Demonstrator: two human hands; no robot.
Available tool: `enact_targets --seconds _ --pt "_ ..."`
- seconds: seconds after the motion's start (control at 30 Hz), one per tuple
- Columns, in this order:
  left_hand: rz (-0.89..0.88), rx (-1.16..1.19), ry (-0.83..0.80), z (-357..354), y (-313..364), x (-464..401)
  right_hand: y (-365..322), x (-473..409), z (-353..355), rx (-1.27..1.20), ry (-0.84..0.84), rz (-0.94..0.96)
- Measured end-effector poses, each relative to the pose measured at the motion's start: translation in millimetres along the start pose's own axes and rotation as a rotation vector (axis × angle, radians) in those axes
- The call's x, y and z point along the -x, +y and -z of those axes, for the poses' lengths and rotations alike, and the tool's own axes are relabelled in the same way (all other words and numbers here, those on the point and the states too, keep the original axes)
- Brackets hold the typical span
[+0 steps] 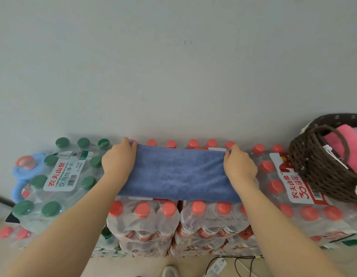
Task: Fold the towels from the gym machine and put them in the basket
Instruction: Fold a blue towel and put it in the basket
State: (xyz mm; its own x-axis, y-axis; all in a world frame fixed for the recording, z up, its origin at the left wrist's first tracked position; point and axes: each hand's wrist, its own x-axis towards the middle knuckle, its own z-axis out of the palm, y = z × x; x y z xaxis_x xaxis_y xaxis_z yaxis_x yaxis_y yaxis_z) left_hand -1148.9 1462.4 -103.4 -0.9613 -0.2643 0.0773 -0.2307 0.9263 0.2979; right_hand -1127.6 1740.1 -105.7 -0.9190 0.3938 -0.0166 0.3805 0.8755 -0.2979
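Overhead, a pale wall (173, 66) fills the upper half; below it, shrink-wrapped packs of water bottles (203, 222) are stacked against it, red-capped through the middle and right, a green-capped pack (59, 176) at left. A blue towel (177, 172) lies flat across the red caps, folded into a wide band, its far edge close to the wall, its near edge at the front of the top pack. At right a dark woven basket (317, 172) sits on the packs, near the towel but apart from it; a pink towel (345, 144) lies inside. Both forearms reach forward, roughly parallel, one along each short side of the blue towel; left hand (118, 158) back-up, fingers curled over the far left corner, pinching it; right hand (238, 166) likewise, pinching the far right corner. On the floor below, a white power strip (217, 265) with a black cord; a shoe toe (170, 271) beside it.
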Motion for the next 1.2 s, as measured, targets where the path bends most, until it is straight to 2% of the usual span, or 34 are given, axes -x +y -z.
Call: enact_targets --seconds 0.1,0.27,0.33,0.4,0.47,0.5,0.57,0.63,0.7,0.77,0.83,0.97,1.2 --pt "-0.032 -0.026 0.009 3.6 -0.6 -5.5 -5.0 -0.4 3.4 0.042 -0.018 -0.014" --pt "-0.042 0.035 0.011 3.6 1.8 -8.3 -3.3 -0.9 3.3 -0.028 -0.007 -0.04" --pt "-0.155 -0.016 0.133 -1.4 0.5 -5.9 -3.6 -2.1 2.5 -0.028 -0.005 -0.034" --pt "-0.343 -0.141 0.325 -6.8 3.8 -2.1 -2.6 -2.4 1.4 -0.065 -0.012 -0.04" --pt "-0.607 -0.13 0.37 -10.2 16.4 6.8 -2.2 -2.0 2.7 -0.089 0.005 -0.065" --pt "-0.726 -0.092 0.265 -10.6 24.9 13.9 -3.4 -1.0 3.7 -0.05 0.041 -0.058" --pt "-0.854 -0.06 -0.072 -13.2 39.6 26.1 -14.7 4.6 3.5 0.035 0.145 0.061" --pt "-0.841 -0.148 -0.312 -19.6 39.1 29.8 -37.6 17.8 -3.0 -0.026 0.15 0.315" --pt "-0.812 -0.178 -0.365 -26.4 33.2 26.1 -60.9 37.7 -19.0 -0.045 -0.043 0.562" --pt "-0.816 -0.172 -0.348 -30.1 28.1 20.5 -70.5 50.2 -34.8 0.072 -0.198 0.633" --pt "-0.801 -0.165 -0.355 -27.9 22.6 16.2 -67.7 47.3 -37.2 0.169 -0.228 0.603" --pt "-0.694 -0.152 -0.339 -21.5 3.2 8.7 -44.2 38.2 -25.0 0.204 -0.266 0.553" --pt "-0.588 -0.206 -0.278 -22.2 -4.6 2.0 17.4 27.7 -8.4 0.167 -0.243 0.219"
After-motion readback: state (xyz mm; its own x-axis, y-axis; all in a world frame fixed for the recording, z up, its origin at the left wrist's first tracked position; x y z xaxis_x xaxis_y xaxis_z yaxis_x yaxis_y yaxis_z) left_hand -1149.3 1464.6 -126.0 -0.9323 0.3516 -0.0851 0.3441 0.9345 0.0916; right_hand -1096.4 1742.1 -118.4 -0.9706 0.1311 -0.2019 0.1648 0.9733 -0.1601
